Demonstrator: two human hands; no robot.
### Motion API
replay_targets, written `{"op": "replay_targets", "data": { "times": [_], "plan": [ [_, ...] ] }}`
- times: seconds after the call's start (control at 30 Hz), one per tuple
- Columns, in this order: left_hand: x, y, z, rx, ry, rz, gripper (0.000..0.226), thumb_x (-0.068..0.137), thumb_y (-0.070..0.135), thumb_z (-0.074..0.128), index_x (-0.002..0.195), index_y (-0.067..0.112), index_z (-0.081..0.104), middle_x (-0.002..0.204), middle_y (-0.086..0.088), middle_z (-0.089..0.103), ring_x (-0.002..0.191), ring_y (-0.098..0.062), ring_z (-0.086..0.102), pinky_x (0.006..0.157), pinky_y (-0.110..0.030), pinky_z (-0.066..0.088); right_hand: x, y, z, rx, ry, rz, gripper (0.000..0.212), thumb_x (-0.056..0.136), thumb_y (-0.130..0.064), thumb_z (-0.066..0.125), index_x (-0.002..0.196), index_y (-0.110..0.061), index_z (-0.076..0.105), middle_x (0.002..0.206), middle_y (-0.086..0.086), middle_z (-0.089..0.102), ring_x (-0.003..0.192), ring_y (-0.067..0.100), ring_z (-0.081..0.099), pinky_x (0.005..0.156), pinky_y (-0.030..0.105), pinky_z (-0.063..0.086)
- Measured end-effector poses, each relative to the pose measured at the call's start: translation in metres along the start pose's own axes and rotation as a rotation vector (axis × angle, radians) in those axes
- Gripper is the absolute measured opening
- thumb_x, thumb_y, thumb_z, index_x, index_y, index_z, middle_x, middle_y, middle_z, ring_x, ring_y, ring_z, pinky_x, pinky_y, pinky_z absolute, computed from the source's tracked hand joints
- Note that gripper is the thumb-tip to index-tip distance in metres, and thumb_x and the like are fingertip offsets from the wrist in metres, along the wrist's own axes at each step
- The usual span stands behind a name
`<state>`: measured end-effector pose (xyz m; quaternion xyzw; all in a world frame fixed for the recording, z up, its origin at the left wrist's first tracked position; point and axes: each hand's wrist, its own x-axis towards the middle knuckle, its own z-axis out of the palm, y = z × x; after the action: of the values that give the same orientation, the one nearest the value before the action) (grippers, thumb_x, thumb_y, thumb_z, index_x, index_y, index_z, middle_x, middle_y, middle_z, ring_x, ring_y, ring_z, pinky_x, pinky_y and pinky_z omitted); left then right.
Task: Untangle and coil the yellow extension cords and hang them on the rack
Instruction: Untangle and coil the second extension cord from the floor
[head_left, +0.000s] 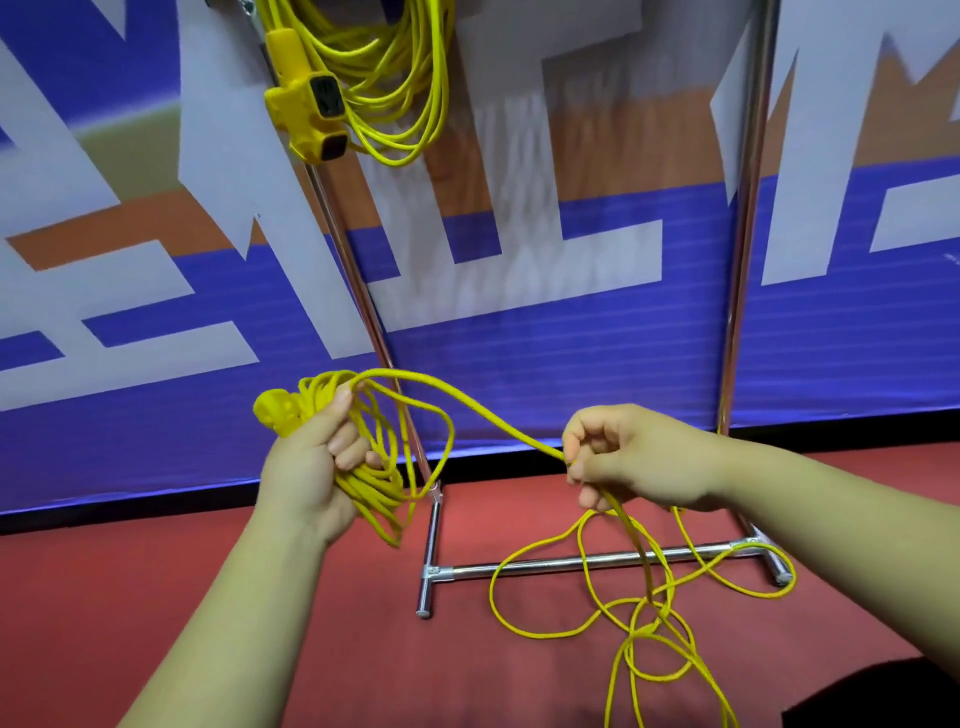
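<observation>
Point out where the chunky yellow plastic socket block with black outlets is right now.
In the head view, the socket block hangs upper left, in front of the chrome rack's left upright, beside the hung coil of yellow cord.

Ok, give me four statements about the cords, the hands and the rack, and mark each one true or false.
1. The left hand grips a partly wound coil of yellow extension cord. True.
2. The right hand holds nothing. False: its fingers pinch the yellow strand running from that coil.
3. A second coiled yellow cord hangs on the chrome metal rack. True.
4. The loose yellow cord lies straight on the red floor. False: it lies in crossing loops, partly over the rack's base bar.
</observation>
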<state>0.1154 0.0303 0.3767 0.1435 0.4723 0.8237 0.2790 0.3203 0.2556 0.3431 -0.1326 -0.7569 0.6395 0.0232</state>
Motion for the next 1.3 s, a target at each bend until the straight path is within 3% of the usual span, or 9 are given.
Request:
{"op": "replay_targets", "data": {
  "times": [0.1,0.23,0.37,0.57,0.8,0.9,1.07,1.2,1.3],
  "plan": [
    [0.004,-0.006,-0.013,0.055,0.128,-0.014,0.014,0.097,0.026,0.058,0.103,0.024,0.070,0.051,0.009,0.025,0.040,-0.005,0.028,0.048,-0.020,0.039,0.004,0.001,0.005,0.040,0.115,0.103,0.013,0.094,0.003,0.056,0.099,-0.006,0.063,0.082,0.011,0.065,0.074,0.024,0.074,0.064,0.033,0.060],
    [-0.001,-0.007,-0.016,0.063,0.082,-0.014,0.018,0.097,0.027,0.057,0.084,0.021,0.069,0.050,0.008,0.026,0.040,-0.006,0.029,0.048,-0.022,0.041,0.010,-0.003,0.010,0.147,0.239,0.290,0.016,0.090,0.000,0.056,0.095,-0.009,0.069,0.081,0.013,0.072,0.075,0.023,0.072,0.061,0.028,0.052],
    [-0.012,-0.004,-0.006,0.045,-0.018,0.005,0.022,0.095,0.026,0.056,0.076,0.018,0.065,0.047,0.007,0.027,0.038,-0.006,0.030,0.047,-0.023,0.043,0.013,-0.010,0.015,0.033,0.291,0.347,0.019,0.085,-0.006,0.059,0.090,-0.014,0.076,0.083,0.008,0.077,0.068,0.016,0.051,0.054,0.024,0.032],
    [-0.025,-0.005,0.011,0.076,-0.120,-0.003,0.015,0.088,0.025,0.057,0.078,0.015,0.061,0.046,0.006,0.029,0.037,-0.007,0.030,0.048,-0.022,0.042,0.016,-0.014,0.023,0.090,0.285,0.394,0.017,0.090,-0.006,0.057,0.097,-0.010,0.073,0.078,0.006,0.075,0.051,0.009,0.051,0.052,0.020,0.042],
    [-0.032,-0.022,0.019,0.367,-0.226,-0.036,0.026,0.086,0.023,0.065,0.067,0.015,0.050,0.049,0.000,0.034,0.041,-0.014,0.033,0.054,-0.032,0.045,0.022,-0.020,0.029,0.333,0.316,0.282,0.013,0.091,-0.004,0.060,0.099,-0.012,0.067,0.082,0.012,0.074,0.052,0.008,0.059,0.054,0.018,0.049],
    [-0.036,-0.034,0.023,0.433,-0.241,-0.069,0.027,0.085,0.024,0.067,0.063,0.013,0.056,0.052,-0.006,0.038,0.044,-0.019,0.037,0.058,-0.035,0.046,0.022,-0.025,0.031,0.442,0.337,0.269,0.014,0.089,-0.003,0.063,0.098,-0.011,0.071,0.073,0.005,0.069,0.056,0.010,0.062,0.055,0.018,0.052],
    [-0.047,-0.049,0.040,0.511,-0.241,-0.163,0.012,0.091,0.012,0.068,0.082,0.006,0.072,0.079,-0.020,0.068,0.062,-0.030,0.068,0.055,-0.037,0.057,0.019,-0.033,0.032,0.593,0.341,0.295,0.005,0.089,-0.005,0.067,0.091,-0.006,0.072,0.074,0.006,0.070,0.056,0.011,0.070,0.050,0.019,0.055],
    [-0.053,-0.057,0.052,0.449,-0.245,-0.250,0.025,0.098,0.008,0.055,0.117,-0.007,0.059,0.103,-0.026,0.073,0.092,-0.040,0.074,0.070,-0.042,0.063,0.017,-0.036,0.030,0.651,0.313,0.285,0.006,0.091,-0.006,0.066,0.094,-0.005,0.072,0.071,0.005,0.074,0.062,0.012,0.073,0.049,0.019,0.055],
    [-0.054,-0.058,0.058,0.393,-0.225,-0.286,0.025,0.096,0.013,0.055,0.108,-0.009,0.061,0.098,-0.029,0.073,0.086,-0.040,0.074,0.072,-0.044,0.063,0.016,-0.035,0.025,0.632,0.314,0.260,0.009,0.093,-0.007,0.064,0.096,-0.007,0.073,0.073,0.003,0.075,0.067,0.012,0.074,0.056,0.019,0.058]
  ]
}}
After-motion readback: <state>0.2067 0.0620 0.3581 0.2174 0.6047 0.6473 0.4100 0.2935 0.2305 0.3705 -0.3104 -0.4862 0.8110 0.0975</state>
